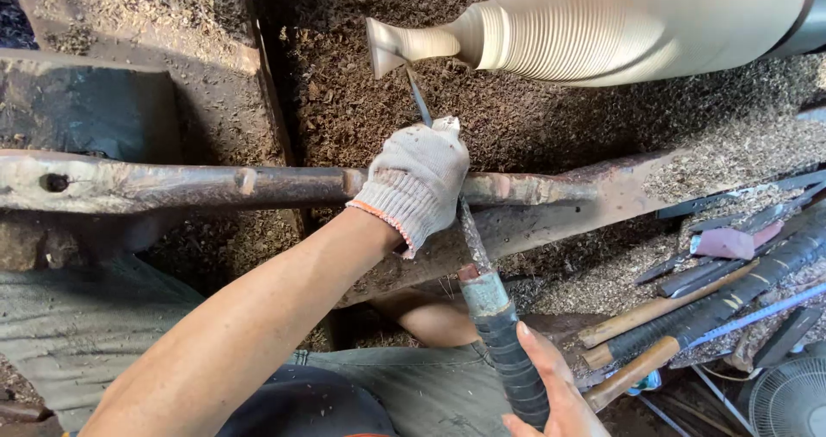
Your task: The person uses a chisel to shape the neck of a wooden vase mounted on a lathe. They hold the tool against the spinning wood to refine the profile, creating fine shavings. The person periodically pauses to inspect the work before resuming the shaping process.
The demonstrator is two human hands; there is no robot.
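Turning chisel [482, 265] on the spinning wooden workpiece [602, 28], tip right at its narrow neck.

My gloved left hand [417, 183] is clamped over the blade where it crosses the rusty tool rest [215, 186]; my bare right hand [551, 390] is wrapped round the taped handle. I'd say keep it pinned down hard and feed lightly. No containers here, just shavings and spare tools [714, 304] lying loose.

rusty rest bar [215, 183] blocks front, open gap beneath spinning workpiece [602, 28]
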